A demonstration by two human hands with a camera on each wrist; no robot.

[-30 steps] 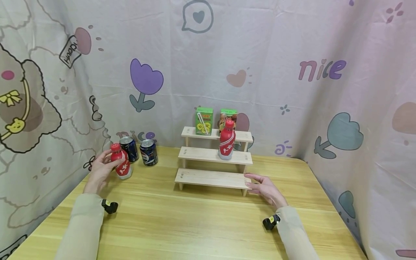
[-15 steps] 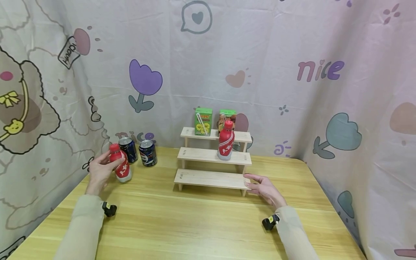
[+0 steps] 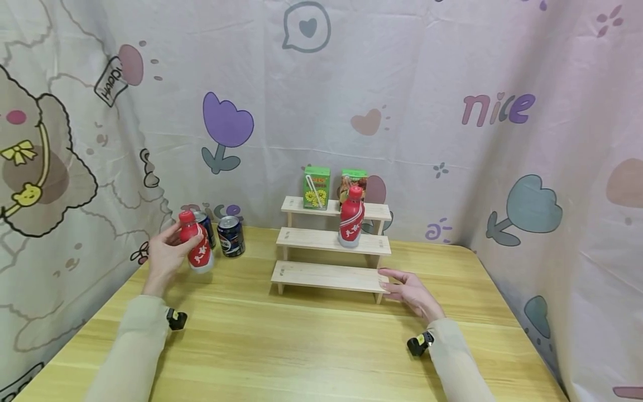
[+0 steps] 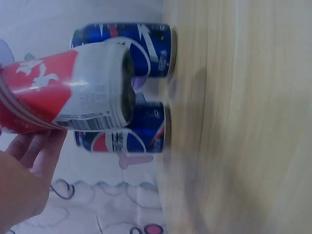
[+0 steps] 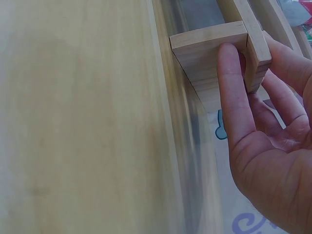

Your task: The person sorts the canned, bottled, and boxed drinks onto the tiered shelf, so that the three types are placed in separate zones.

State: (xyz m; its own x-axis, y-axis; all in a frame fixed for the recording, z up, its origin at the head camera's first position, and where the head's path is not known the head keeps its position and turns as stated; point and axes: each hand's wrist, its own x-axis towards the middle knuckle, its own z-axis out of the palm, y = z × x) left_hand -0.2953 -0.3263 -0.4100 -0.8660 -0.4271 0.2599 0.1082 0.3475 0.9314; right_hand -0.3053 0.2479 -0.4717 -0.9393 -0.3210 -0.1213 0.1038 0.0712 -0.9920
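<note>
Bottle (image 3: 200, 252) in L grip (image 3: 168, 254) | off tbl (image 3: 301, 340) | R grip (image 3: 414, 294) on shelf (image 3: 326, 274) end

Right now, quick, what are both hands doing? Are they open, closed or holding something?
Left hand: closed around a red bottle, holding it.
Right hand: gripping the right end of the bottom wooden shelf.

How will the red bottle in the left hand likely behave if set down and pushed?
The red bottle looks tall and slim, so a push high up may tip it. On its side, its round body would probably roll. It seems fairly stiff, with no obvious dent near the fingers.
</note>
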